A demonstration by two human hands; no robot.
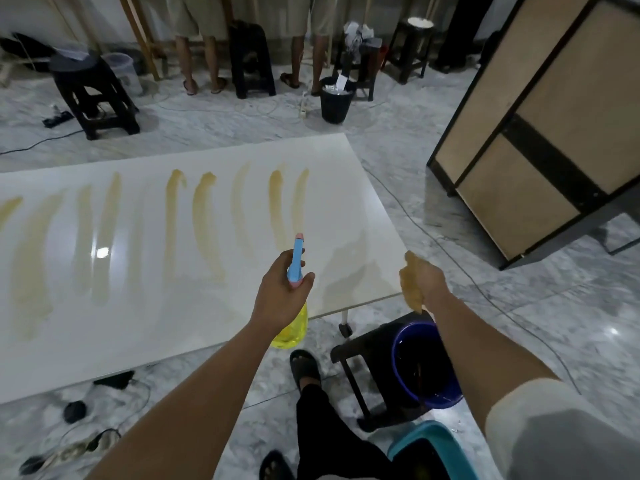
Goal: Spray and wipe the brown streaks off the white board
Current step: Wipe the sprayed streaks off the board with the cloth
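A large white board (145, 306) lies flat on low legs, marked with several brown streaks (204, 220) running front to back. My left hand (282, 289) grips a spray bottle (297, 258) with a blue head and yellow body, its nozzle pointing over the board's right part. My right hand (424, 280) holds a brown-stained cloth (410, 282) just off the board's right front corner. The board's right end near the corner shows no streaks.
A black stool (367, 344) carries a blue bucket (426, 365) under my right arm; a teal basin (433, 441) sits nearer me. A tall tan cabinet (540, 126) stands right. Cables cross the marble floor. Two people, black stools and a black bin (335, 103) line the back.
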